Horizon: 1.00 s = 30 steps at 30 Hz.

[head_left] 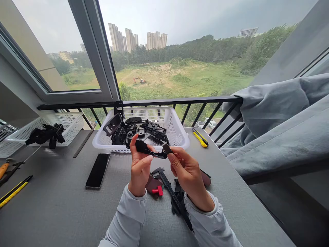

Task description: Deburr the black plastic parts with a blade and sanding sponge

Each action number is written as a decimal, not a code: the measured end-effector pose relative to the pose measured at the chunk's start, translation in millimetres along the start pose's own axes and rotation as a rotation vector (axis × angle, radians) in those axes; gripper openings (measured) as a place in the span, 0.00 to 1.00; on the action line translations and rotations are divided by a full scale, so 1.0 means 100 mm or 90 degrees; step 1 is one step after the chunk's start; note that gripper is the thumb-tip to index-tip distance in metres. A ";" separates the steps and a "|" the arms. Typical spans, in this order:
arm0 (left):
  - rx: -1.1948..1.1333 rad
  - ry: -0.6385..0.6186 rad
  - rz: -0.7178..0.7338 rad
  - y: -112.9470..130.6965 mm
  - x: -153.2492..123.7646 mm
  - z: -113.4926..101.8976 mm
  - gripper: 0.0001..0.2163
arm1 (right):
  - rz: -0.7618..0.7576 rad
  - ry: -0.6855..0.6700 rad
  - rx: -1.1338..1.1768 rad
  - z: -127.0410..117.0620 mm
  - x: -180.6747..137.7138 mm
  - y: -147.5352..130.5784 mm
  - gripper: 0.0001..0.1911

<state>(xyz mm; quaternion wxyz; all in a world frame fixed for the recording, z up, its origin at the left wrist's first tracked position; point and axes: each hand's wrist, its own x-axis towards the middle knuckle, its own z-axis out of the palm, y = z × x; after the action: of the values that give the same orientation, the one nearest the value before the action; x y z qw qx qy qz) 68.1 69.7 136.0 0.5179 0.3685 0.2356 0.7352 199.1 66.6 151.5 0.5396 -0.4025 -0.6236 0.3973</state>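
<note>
A black plastic part point(143, 147) is held up above the table between the fingers and thumb of my left hand point(140, 168). My right hand point(187, 169) pinches a small flat grey-brown strip that looks like folded sandpaper point(167, 148). This strip is at the right end of the black part; whether they touch I cannot tell. Below my hands lie a black caliper point(171, 192), a red-handled piece point(157, 190) and a brown sheet point(151, 185) like sandpaper. More black parts point(177, 195) are partly hidden under the caliper and my right wrist.
Behind my hands stands a white basket point(183, 137) of black plastic parts. A yellow utility knife point(200, 138) lies right of it, a phone point(97, 171) to the left. Further left are another white basket point(74, 127), a metal strip point(84, 143) and a yellow-black tool point(15, 191).
</note>
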 end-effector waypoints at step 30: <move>0.006 0.013 0.004 -0.02 -0.03 0.04 0.31 | -0.021 -0.064 -0.007 -0.01 -0.01 0.02 0.15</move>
<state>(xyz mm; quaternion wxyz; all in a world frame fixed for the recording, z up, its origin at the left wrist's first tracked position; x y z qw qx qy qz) 73.2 67.6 136.2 0.5115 0.3639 0.2431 0.7395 200.7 66.8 149.3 0.5121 -0.3747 -0.6584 0.4048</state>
